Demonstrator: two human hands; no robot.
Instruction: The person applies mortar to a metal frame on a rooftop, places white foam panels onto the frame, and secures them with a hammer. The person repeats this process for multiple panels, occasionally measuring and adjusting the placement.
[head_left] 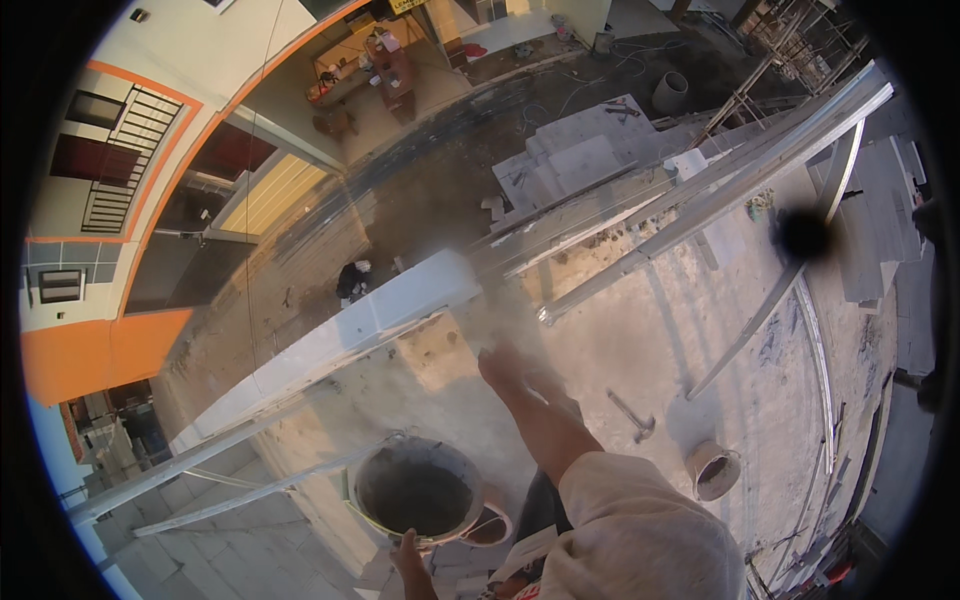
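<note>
where my left hand (408,550) meets the near rim of the grey bucket (415,485), its fingers appear clamped on that edge. the bucket stands at lower centre, to the left of my body; what bears its base is hidden from me. i judge it heavy if the dark interior is a fill, and stiff enough at the lip not to fold; a dusty wall could slip under bare skin. i would take hold of opposite sides of the rim, keeping it level. in appearance it is round and wide-mouthed, its inside dark and matte, with a thin yellow-green band curving along the left and near edge. a smaller reddish-rimmed vessel (503,520) lies just beside it. my right hand (500,365) reaches forward near the end of a white wall (400,305); blur hides its fingers, so i cannot tell whether they are apart or together. a hammer (632,415) and a round open container (716,474) lie to the right of my forearm.
</note>
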